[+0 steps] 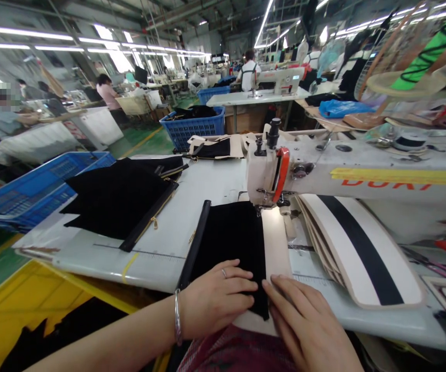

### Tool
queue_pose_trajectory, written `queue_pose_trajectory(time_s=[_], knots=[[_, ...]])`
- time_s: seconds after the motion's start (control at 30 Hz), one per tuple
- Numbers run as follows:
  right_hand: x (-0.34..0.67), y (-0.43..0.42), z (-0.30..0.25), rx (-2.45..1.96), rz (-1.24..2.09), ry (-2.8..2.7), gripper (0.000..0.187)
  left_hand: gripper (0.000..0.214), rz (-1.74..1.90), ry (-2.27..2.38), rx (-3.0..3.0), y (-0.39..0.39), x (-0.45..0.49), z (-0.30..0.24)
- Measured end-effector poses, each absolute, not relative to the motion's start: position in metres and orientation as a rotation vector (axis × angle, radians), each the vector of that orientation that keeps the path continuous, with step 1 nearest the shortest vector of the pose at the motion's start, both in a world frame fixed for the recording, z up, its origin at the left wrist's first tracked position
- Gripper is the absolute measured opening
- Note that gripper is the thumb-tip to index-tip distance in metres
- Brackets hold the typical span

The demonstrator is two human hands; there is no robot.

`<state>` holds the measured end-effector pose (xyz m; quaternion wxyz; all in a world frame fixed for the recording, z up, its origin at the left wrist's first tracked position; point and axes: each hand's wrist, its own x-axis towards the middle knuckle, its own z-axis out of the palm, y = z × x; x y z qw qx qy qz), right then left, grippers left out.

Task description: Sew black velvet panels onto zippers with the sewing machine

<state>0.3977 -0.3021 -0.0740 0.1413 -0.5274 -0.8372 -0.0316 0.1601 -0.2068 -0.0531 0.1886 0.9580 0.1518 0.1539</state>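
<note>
A black fabric panel (230, 232) with a zipper along its left edge lies over a cream panel (277, 245) on the sewing table. Its far right corner reaches under the presser foot of the sewing machine (267, 178), where a lamp lights the cream strip. My left hand (220, 289) rests flat on the black panel's near part, fingers stretched to the right. Beside it, my right hand (300, 315) lies on the cream panel along the black edge, its fingers extended. Neither hand grips anything.
Black zippered pieces (122, 196) are piled at the left. Cream panels with a black stripe (366, 253) are stacked under the machine arm. A blue crate (52, 181) and a yellow bin (9, 315) stand at the left. Other people work farther back.
</note>
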Motion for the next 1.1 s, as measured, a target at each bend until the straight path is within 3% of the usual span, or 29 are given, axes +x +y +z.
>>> queue_pose_trajectory(time_s=[0.47, 0.57, 0.7, 0.87, 0.97, 1.1], knots=[[0.408, -0.288, -0.062, -1.487, 0.127, -2.375, 0.039, 0.028, 0.437, 0.277, 2.866, -0.185, 0.169, -0.051], [0.424, -0.289, -0.044, -1.454, -0.047, -2.335, 0.038, 0.03, 0.488, 0.303, 2.794, -0.185, 0.169, -0.055], [0.461, -0.276, -0.038, -1.838, -0.343, -2.144, 0.048, 0.031, 0.606, 0.258, 2.69, -0.183, 0.169, -0.065], [0.488, -0.241, -0.055, -1.983, -0.377, -2.208, 0.054, 0.027, 0.641, 0.257, 2.64, -0.182, 0.169, -0.072], [0.468, -0.238, -0.051, -1.786, -0.273, -2.193, 0.044, 0.026, 0.647, 0.259, 2.652, -0.183, 0.17, -0.073], [0.422, -0.262, -0.051, -1.41, 0.154, -2.339, 0.032, 0.027, 0.65, 0.242, 2.711, -0.184, 0.169, -0.072]])
